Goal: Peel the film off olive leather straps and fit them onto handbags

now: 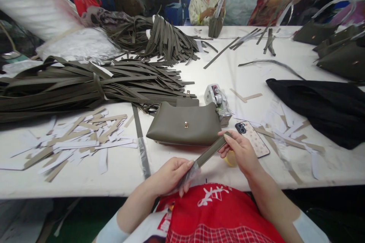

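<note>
An olive-green strap [211,150] stretches slantwise between my two hands, above the table's front edge. My left hand [177,172] grips its lower part, where clear plastic film [191,174] wraps the strap. At the upper end, my right hand [238,150] pinches the strap's tip between thumb and fingers. Just beyond my hands rests an olive handbag [184,123] with a small gold clasp on its front. Behind the bag's right side stands a white tape dispenser [216,100]. A yellow round object [230,158] is partly hidden by my right hand.
Bundles of olive straps [85,83] cover the left side. Paper strips [82,140] lie scattered at left and right. A phone [253,138] lies beside my right hand, with black cloth [322,106] farther right. Another person [207,5] sits across the table holding a bag.
</note>
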`<move>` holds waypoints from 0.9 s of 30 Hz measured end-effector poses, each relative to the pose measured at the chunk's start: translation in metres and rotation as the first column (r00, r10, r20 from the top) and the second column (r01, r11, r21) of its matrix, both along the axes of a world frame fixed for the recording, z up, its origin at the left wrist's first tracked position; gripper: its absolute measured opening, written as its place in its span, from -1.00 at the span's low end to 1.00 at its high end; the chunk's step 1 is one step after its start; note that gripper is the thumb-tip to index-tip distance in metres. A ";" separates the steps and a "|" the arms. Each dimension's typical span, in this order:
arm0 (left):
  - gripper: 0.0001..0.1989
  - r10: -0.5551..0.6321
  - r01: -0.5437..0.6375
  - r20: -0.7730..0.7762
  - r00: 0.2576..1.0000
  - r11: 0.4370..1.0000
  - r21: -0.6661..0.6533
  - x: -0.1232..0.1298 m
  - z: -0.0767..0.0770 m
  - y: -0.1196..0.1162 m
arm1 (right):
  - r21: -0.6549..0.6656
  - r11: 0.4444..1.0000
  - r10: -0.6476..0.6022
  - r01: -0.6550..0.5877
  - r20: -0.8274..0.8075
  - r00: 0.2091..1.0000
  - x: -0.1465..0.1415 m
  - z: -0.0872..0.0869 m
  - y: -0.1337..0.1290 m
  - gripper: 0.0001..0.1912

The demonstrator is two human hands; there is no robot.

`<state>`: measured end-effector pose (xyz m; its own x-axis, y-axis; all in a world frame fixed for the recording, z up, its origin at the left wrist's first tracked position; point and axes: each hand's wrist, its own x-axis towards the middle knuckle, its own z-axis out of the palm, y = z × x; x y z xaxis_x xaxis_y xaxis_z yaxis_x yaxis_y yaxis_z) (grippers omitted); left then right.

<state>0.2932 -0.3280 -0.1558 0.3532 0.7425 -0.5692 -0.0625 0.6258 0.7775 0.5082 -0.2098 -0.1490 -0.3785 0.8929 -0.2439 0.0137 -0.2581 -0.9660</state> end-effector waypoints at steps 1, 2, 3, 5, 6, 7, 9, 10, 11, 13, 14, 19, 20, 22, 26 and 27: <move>-0.42 -0.001 0.001 0.007 1.000 1.000 -0.005 0.001 -0.002 0.000 | -0.014 1.000 0.002 -0.002 0.008 1.000 0.000 -0.002 0.001 -0.54; -0.42 -0.001 0.001 0.015 1.000 1.000 -0.009 0.001 -0.004 0.000 | -0.023 1.000 0.006 -0.006 0.014 1.000 -0.001 -0.004 0.002 -0.53; -0.42 -0.001 0.001 0.023 1.000 1.000 -0.011 0.001 -0.006 -0.001 | -0.027 1.000 0.009 -0.009 0.017 1.000 -0.001 -0.005 0.002 -0.53; -0.41 -0.001 0.001 0.029 1.000 1.000 -0.009 0.001 -0.006 -0.002 | -0.026 1.000 0.017 -0.017 0.016 1.000 0.000 -0.004 0.002 -0.52; -0.41 -0.001 0.001 0.030 1.000 1.000 -0.007 0.001 -0.006 -0.002 | -0.024 1.000 0.020 -0.020 0.013 1.000 0.000 -0.003 0.002 -0.52; -0.41 -0.005 0.005 0.031 0.999 1.000 -0.004 0.000 -0.005 -0.003 | -0.023 0.999 0.023 -0.023 0.008 1.000 0.000 -0.001 0.001 -0.52; -0.42 -0.014 0.014 0.035 0.999 1.000 -0.003 -0.001 -0.003 -0.004 | -0.016 1.000 0.025 -0.025 -0.001 1.000 0.000 0.003 0.000 -0.54; -0.42 -0.016 0.017 0.037 0.999 1.000 -0.003 -0.001 -0.003 -0.005 | -0.010 1.000 0.025 -0.025 -0.005 1.000 0.001 0.004 -0.001 -0.55; -0.42 -0.019 0.019 0.038 0.999 1.000 -0.003 -0.001 -0.002 -0.005 | -0.004 1.000 0.025 -0.025 -0.006 1.000 0.001 0.006 -0.002 -0.56; -0.42 -0.022 0.022 0.036 0.999 1.000 -0.002 -0.001 -0.001 -0.006 | 0.008 1.000 0.025 -0.025 -0.002 1.000 0.002 0.008 -0.003 -0.58; -0.42 -0.024 0.024 0.033 0.999 1.000 0.000 -0.001 0.000 -0.007 | 0.014 1.000 0.023 -0.023 0.001 1.000 0.002 0.009 -0.004 -0.58; -0.42 -0.034 0.033 0.029 0.999 0.999 0.012 -0.001 0.002 -0.007 | 0.026 0.999 0.018 -0.019 0.012 1.000 0.002 0.013 -0.005 -0.58; -0.42 -0.035 0.034 0.027 0.999 0.999 0.011 -0.001 0.003 -0.007 | 0.023 1.000 0.017 -0.017 0.011 1.000 0.001 0.013 -0.006 -0.58; -0.42 -0.030 0.030 0.026 0.999 1.000 0.005 -0.002 0.003 -0.006 | 0.018 1.000 0.013 -0.013 0.007 1.000 0.000 0.015 -0.006 -0.58; -0.43 -0.023 0.023 0.044 0.999 1.000 -0.003 -0.002 0.001 -0.007 | 0.019 1.000 0.017 -0.017 0.002 1.000 0.000 0.015 -0.006 -0.58; -0.43 -0.024 0.024 0.050 0.998 1.000 -0.002 -0.002 0.000 -0.007 | 0.020 1.000 0.018 -0.018 0.002 1.000 0.000 0.015 -0.006 -0.58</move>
<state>0.2913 -0.3350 -0.1555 0.3985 0.7322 -0.5523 -0.0861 0.6294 0.7723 0.5080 -0.2159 -0.1342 -0.3941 0.8907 -0.2265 0.0202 -0.2380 -0.9710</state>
